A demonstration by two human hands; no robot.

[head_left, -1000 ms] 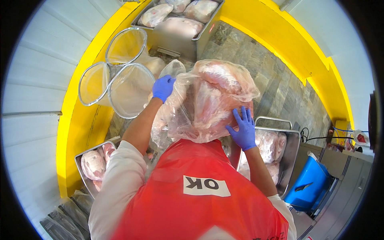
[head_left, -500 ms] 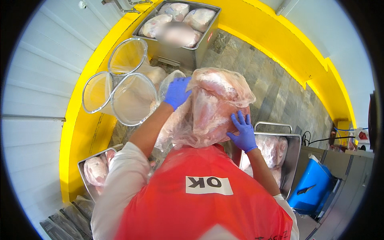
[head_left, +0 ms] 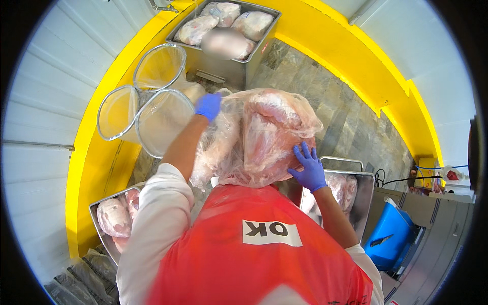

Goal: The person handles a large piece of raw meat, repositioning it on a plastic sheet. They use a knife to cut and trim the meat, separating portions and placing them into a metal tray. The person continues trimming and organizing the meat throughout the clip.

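A large cut of raw meat lies in front of me, wrapped in a loose clear plastic bag. My left hand, in a blue glove, is closed at the bag's left side, and film stretches between it and the meat. On the lower right of the cut rests my right hand, also gloved, its fingers spread flat against the surface. Just left of this cut, another pale bagged piece of meat lies below my left hand. What supports both pieces is hidden under them.
Three metal hoops with clear bags hanging in them stand at the left. A steel bin of bagged meat is at the far side. Meat also fills steel tubs at the lower left and right. A blue container stands farther right.
My left hand has moved left, away from the cut, drawing the plastic film out with it. My right hand stays on the meat. The whole view has shifted slightly.
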